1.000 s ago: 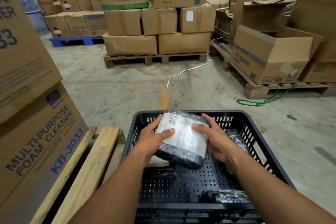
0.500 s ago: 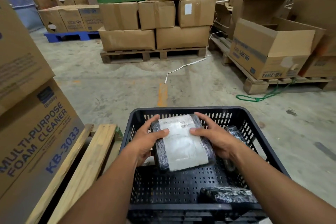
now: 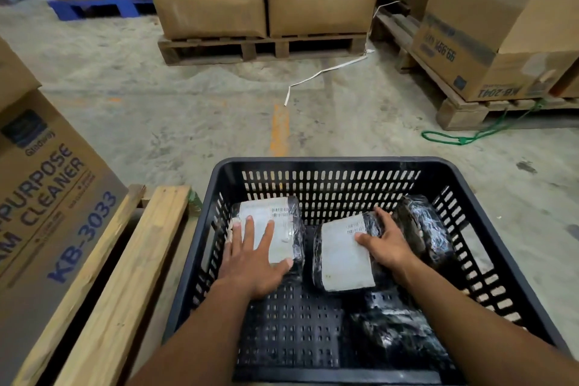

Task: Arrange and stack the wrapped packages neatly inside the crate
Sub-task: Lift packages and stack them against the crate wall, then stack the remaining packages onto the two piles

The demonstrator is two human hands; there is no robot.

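Both hands are down inside the black slotted crate (image 3: 332,163), each on its own wrapped package and well apart from one another. The left hand (image 3: 253,263) lies flat, fingers spread, on the labelled package (image 3: 275,229) in the crate's far left corner, pressing rather than gripping. The right hand (image 3: 387,244) cups the right edge of a second labelled package (image 3: 343,252) lying mid-floor near the far wall, thumb on its white label. Two more dark-wrapped packages sit along the right wall: one (image 3: 423,229) leaning against the slots, apparently tilted, and one (image 3: 394,335) near the near right corner. The risk I'd watch is the row going crooked: the middle package sits slightly skewed, and sliding it rightward could jam it against the leaning one or tip that over. The slick wrap could also slip under a flat palm.
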